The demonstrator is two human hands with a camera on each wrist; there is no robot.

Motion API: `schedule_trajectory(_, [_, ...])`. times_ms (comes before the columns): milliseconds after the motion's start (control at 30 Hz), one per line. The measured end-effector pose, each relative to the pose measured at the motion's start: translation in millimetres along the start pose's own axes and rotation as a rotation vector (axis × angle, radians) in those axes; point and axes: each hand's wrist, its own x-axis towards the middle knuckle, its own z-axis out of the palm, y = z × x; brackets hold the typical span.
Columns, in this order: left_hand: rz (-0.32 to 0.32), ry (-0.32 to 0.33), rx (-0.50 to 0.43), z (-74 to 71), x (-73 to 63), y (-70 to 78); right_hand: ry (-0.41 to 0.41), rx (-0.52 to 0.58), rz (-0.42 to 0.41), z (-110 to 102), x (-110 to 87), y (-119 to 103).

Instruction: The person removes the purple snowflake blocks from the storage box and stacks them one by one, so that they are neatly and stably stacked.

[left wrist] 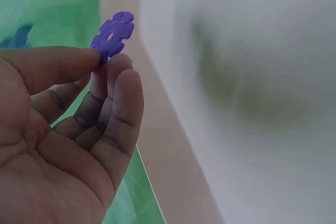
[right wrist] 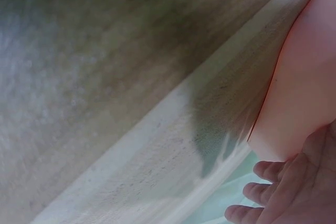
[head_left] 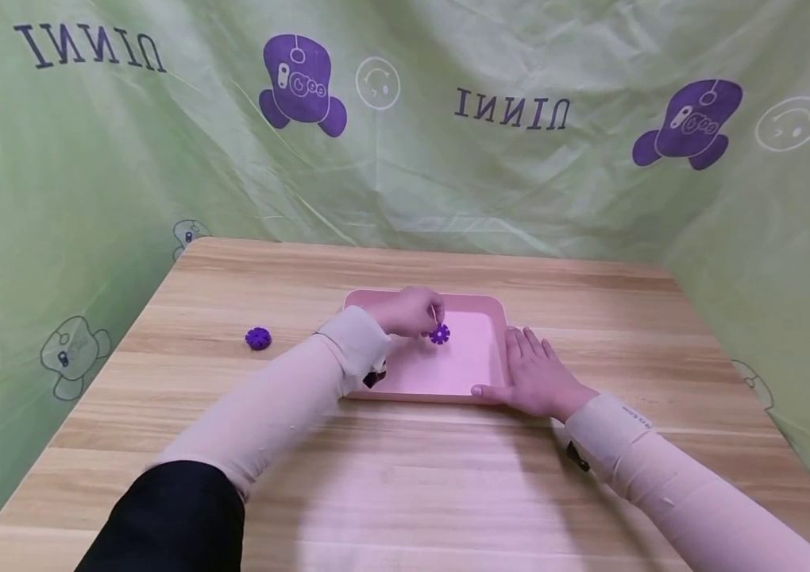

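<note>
Between thumb and fingertips my left hand pinches a purple snowflake-shaped plastic disc, held over the pink tray. The left wrist view shows the disc with its notched edge and a slot in the middle, tilted at the tips of the left hand. My right hand rests at the tray's right front corner, fingers straight along the side wall and thumb over the front rim. In the right wrist view the right hand touches the tray's outer wall.
More purple discs, apparently a small pile, lie on the wooden table left of the tray. A green printed curtain hangs behind the table and along both sides.
</note>
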Motion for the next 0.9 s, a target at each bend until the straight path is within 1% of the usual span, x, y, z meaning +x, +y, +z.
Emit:
schedule_trajectory(67, [-0.021, 0.040, -0.079, -6.0, -4.7, -3.3, -0.001, 0.005, 0.004, -1.0, 0.1, -0.1])
schedule_trajectory(133, [-0.043, 0.065, -0.145, -10.7, -8.5, -7.4, -0.002, 0.010, 0.006, -1.5, 0.4, 0.0])
schedule_trajectory(200, [-0.067, 0.081, -0.185, -14.6, -12.6, -10.3, -0.002, 0.015, 0.005, -1.7, 0.4, 0.0])
schedule_trajectory(367, [-0.110, 0.124, -0.239, -22.4, -21.9, -21.2, -0.007, 0.014, -0.007, -1.2, -0.4, 0.1])
schedule_trajectory(467, [-0.116, 0.159, -0.258, -28.1, -29.3, -28.7, -0.002, 0.018, -0.009, -1.0, -0.6, -0.1])
schedule_trajectory(633, [-0.104, 0.211, -0.336, -42.2, -46.5, -41.7, 0.011, 0.015, -0.007, -1.1, -0.8, -1.1])
schedule_trajectory(800, [-0.127, 0.288, -0.403, -56.3, -64.9, -58.6, 0.013, 0.005, -0.008, -1.5, -1.4, -2.1])
schedule_trajectory(900, [-0.148, 0.329, -0.432, -61.3, -75.3, -69.8, 0.010, 0.005, -0.007, -1.3, -1.4, -2.0])
